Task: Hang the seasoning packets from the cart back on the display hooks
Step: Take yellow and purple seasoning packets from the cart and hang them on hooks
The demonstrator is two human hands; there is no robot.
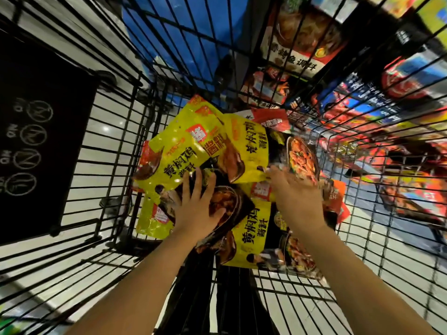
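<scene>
The seasoning packets (205, 151), yellow ones mixed with dark and red ones, lie in a loose overlapping heap at the bottom of the black wire cart (116, 131). None has left the basket, so the step in hand looks like the pick-up, before any hanging.

The left hand (197, 206) rests on a dark packet (227, 201) near the middle of the heap, fingers spread fairly wide and flat, the thumb on its face. The right hand (295, 197) reaches in beside it, blurred; whether its fingers are pinching a packet edge cannot be told.

Beyond the cart's far and right walls, more packets on the display (302, 44) show through the wire. The next move probably calls for closing on 1 packet, lifting it free of the heap, and finding its hang hole.
</scene>
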